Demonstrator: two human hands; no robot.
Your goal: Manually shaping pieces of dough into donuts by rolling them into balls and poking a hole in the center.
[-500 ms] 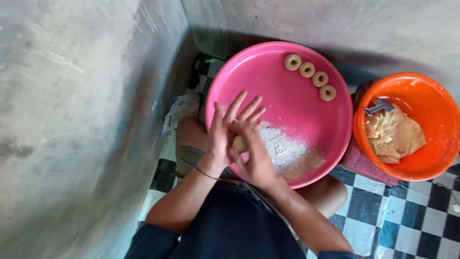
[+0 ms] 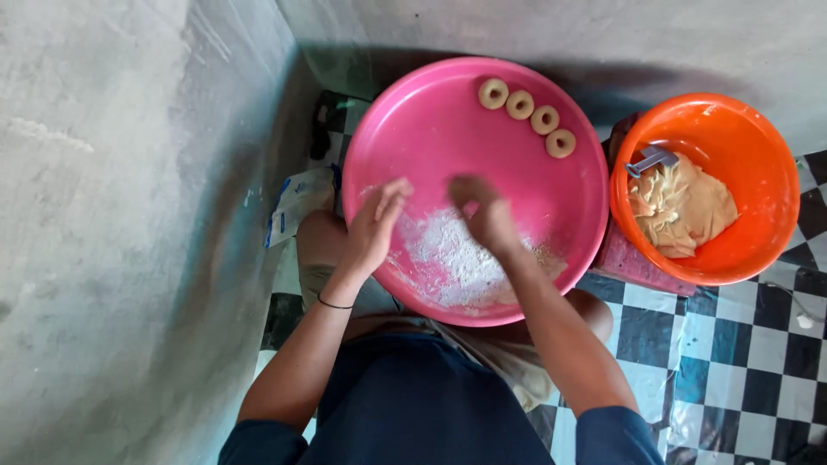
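Pink plastic fills the middle of what we see: a wide round basin resting on our lap, its far rim toward the grey concrete wall. Our left hand hovers over the basin's near-left edge, fingers loosely spread and holding nothing that we can see. Our right hand is curled over the basin's middle, just above the heap of white flour that lies along the near edge; it is blurred, so we cannot tell whether it grips anything. Along the basin's far-right rim sit four dough rings in a slanted row, each touching the next. Just beside the basin's right edge stands an orange bowl holding a mass of pale dough with a metal tool lying at the dough's far-left side. Black-and-white checkered floor shows at the right.
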